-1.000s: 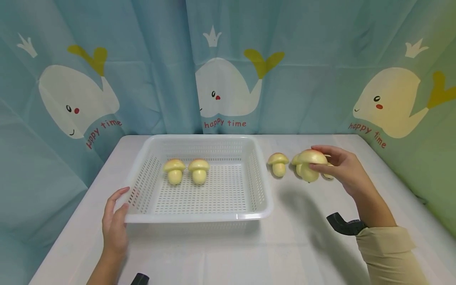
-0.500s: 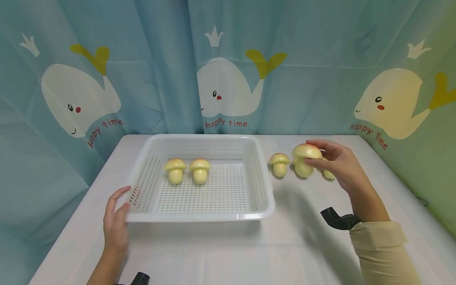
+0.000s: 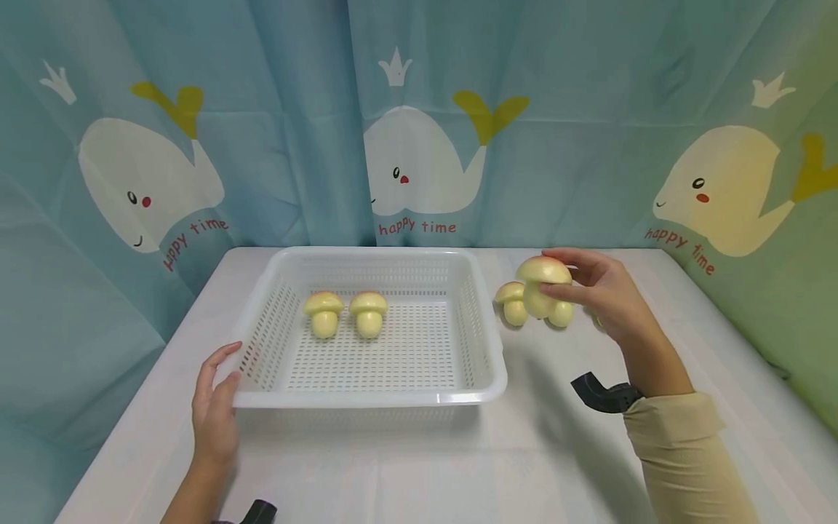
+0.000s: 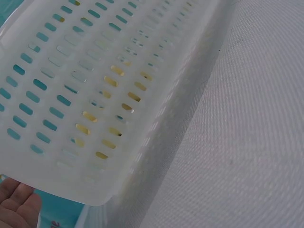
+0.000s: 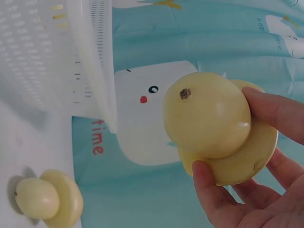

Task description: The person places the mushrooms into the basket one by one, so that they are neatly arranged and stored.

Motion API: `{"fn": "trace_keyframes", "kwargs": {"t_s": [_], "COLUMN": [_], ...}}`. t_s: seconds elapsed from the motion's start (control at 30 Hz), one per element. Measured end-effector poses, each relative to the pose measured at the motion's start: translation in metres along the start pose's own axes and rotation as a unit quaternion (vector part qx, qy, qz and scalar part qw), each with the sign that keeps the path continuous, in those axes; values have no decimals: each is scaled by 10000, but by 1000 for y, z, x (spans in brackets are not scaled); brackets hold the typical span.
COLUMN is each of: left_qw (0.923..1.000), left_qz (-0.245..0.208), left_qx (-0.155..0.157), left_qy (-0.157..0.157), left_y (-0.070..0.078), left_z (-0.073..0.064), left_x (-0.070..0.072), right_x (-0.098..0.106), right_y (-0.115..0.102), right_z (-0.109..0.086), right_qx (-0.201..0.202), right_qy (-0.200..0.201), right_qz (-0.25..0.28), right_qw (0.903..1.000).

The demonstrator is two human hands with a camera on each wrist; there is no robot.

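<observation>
My right hand [image 3: 596, 291] pinches a toy mushroom [image 3: 543, 271] by its cap, held above the table just right of the basket. In the right wrist view, thumb and fingers grip the cap of this mushroom [image 5: 206, 116], its round stem end facing the camera. At the left, my left hand [image 3: 214, 407] holds the rim of a white perforated plastic basket [image 3: 366, 399] near its front corner. Inside the basket stand two pale yellow mushrooms, one to the left [image 3: 324, 314] and one beside it [image 3: 369, 314]. The left wrist view shows the basket's slotted wall [image 4: 95, 85] and some fingers [image 4: 19, 199].
On the white table [image 3: 419, 466], right of the basket, lies one mushroom [image 3: 514, 309]. Another mushroom [image 3: 561, 314] is partly covered by the held one, and a further mushroom [image 3: 596, 321] is mostly hidden behind my right hand. A whale-printed curtain [image 3: 294, 145] hangs behind the table.
My right hand has moved left and slightly up with its mushroom, from over the right-hand mushrooms toward the basket. The left hand and basket stay in place.
</observation>
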State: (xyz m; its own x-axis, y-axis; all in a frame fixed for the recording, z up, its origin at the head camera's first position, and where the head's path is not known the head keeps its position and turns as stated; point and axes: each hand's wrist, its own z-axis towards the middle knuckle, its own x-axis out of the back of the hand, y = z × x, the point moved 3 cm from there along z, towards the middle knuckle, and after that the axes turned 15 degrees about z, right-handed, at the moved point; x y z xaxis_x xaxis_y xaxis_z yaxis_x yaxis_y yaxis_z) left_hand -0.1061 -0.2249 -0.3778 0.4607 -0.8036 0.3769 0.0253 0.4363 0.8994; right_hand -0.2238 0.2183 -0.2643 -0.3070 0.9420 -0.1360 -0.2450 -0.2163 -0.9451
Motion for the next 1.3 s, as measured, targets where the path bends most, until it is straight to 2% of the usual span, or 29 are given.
{"fn": "trace_keyframes", "kwargs": {"t_s": [0.13, 0.37, 0.6, 0.73, 0.83, 1.1, 1.3], "left_qw": [10000, 9999, 9999, 9999, 9999, 10000, 10000], "left_qz": [-9, 109, 112, 128, 112, 41, 33], "left_qx": [-42, 17, -36, -26, -21, -20, -9], "left_qy": [-29, -58, -47, -20, -13, -30, -7], "left_y": [0, 1, 2, 2, 1, 1, 2], "left_z": [0, 1, 0, 0, 0, 0, 0], "left_x": [0, 0, 0, 0, 0, 0, 1], "right_x": [-4, -13, -23, -31, -38, -53, -63], "right_y": [1, 6, 9, 12, 14, 21, 25], "right_z": [2, 9, 16, 22, 26, 32, 40], "right_qx": [11, -249, -336, -391, -494, -857, -778], "right_qy": [-22, 71, -6, -86, -119, -33, -143], "right_qz": [30, -466, -334, -533, -684, -612, -687], "right_qw": [10000, 9986, 9989, 9978, 9964, 9944, 9945]}}
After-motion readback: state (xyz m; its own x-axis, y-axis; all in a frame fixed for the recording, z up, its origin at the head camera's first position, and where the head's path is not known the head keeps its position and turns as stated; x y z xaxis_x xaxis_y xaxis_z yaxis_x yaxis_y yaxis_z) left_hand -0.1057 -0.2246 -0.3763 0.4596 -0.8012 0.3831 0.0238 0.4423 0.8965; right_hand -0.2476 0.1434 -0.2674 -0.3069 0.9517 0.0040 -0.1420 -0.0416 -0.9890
